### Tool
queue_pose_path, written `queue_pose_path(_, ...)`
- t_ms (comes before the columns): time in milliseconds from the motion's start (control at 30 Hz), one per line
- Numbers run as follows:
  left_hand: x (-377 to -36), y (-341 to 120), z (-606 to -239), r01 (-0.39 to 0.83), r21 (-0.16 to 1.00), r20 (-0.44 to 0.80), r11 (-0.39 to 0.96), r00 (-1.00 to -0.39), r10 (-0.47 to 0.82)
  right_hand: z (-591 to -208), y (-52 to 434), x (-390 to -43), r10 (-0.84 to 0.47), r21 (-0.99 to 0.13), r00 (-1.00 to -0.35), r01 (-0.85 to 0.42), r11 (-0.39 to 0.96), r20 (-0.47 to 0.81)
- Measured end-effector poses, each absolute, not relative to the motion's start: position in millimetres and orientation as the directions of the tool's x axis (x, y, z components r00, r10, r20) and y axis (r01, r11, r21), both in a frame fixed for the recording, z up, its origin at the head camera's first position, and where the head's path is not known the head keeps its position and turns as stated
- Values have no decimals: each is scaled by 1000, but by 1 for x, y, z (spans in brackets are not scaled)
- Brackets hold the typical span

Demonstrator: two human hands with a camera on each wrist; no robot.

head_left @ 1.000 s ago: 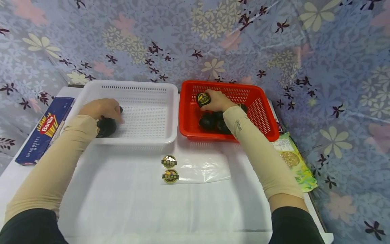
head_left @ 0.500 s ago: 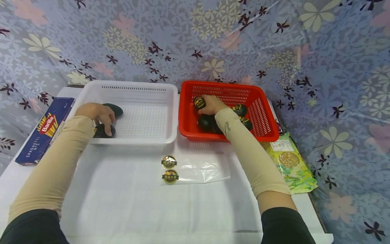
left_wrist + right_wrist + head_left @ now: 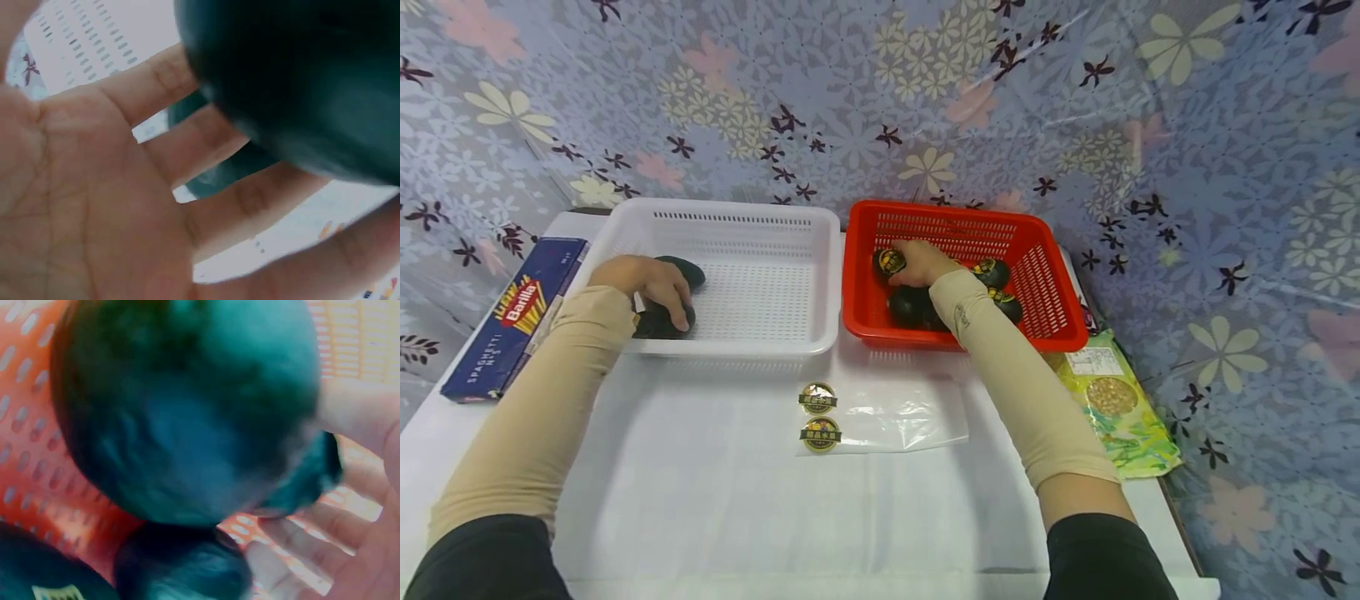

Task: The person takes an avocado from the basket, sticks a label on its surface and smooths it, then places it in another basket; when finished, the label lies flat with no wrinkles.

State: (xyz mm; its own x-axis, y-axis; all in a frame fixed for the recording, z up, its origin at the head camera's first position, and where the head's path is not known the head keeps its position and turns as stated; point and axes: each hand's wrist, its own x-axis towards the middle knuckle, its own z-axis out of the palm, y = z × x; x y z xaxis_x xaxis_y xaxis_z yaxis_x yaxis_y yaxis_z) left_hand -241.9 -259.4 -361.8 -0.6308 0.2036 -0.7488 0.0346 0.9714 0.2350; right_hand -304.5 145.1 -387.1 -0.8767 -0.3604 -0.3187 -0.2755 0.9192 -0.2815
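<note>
A blue spaghetti box (image 3: 512,317) lay at the table's left edge, just beside the white basket (image 3: 752,333). Inside that basket, near its left wall, the left hand (image 3: 643,282) rested over a dark avocado (image 3: 658,323), fingers bent down onto its top; the left wrist view showed the fingers spread and only loosely bent beneath the dark fruit (image 3: 294,81). A second avocado (image 3: 685,270) lay just behind the hand. Two round stickers (image 3: 818,417) sat on a clear sheet (image 3: 910,417) in front of the baskets. In the red basket (image 3: 1052,275), the right hand (image 3: 923,260) gripped a stickered avocado (image 3: 889,263) at its fingertips, above other avocados (image 3: 913,305). A green packet (image 3: 1123,412) lay at the right.
</note>
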Motion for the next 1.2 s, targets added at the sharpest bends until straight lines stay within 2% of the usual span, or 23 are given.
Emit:
queue_pose_path(100, -239, -258, -357, 12, 296, -702, 955, -675, 227, -376, 146, -300, -371, -262, -874, -296, 919, -314)
queue_pose_path(200, -234, -252, -352, 28, 410, -622, 912, -722, 302, -361, 144, -292, -393, -233, -871, -333, 913, -294)
queue_pose_path(333, -222, -249, -348, 8, 642, -465, 767, -791, 398, -340, 131, -274, -439, -235, -861, -385, 892, -256)
queue_pose_path(433, -211, -248, -346, -37, 827, -353, 561, -811, 467, -327, 125, -252, -478, -251, -848, -423, 871, -228)
queue_pose_path(533, -198, -244, -345, -102, 951, -247, 293, -820, 516, -319, 123, -223, -539, -226, -827, -501, 835, -157)
queue_pose_path(633, -184, -241, -349, -169, 986, -140, 0, -816, 562, -318, 120, -190, -611, -192, -790, -592, 782, -53)
queue_pose_path(733, -168, -238, -356, -193, 970, -73, -146, -810, 583, -326, 115, -159, -694, -215, -720, -676, 705, -11)
queue_pose_path(800, -156, -235, -361, -167, 978, -66, -122, -811, 582, -337, 111, -143, -748, -255, -663, -718, 647, -29)
queue_pose_path(867, -143, -231, -367, -111, 994, -75, -24, -802, 593, -350, 107, -131, -787, -289, -612, -742, 605, -74)
queue_pose_path(933, -132, -226, -372, -18, 996, -73, 93, -766, 639, -366, 104, -124, -811, -307, -571, -755, 579, -125)
queue_pose_path(1000, -122, -219, -376, 86, 976, -82, 198, -699, 710, -382, 101, -120, -825, -316, -540, -764, 563, -165)
queue_pose_path(1133, -107, -196, -389, 256, 890, -172, 377, -578, 797, -411, 98, -116, -819, -359, -529, -736, 573, -223)
queue_pose_path(1200, -104, -185, -399, 297, 839, -231, 455, -563, 794, -423, 96, -114, -810, -370, -539, -721, 586, -233)
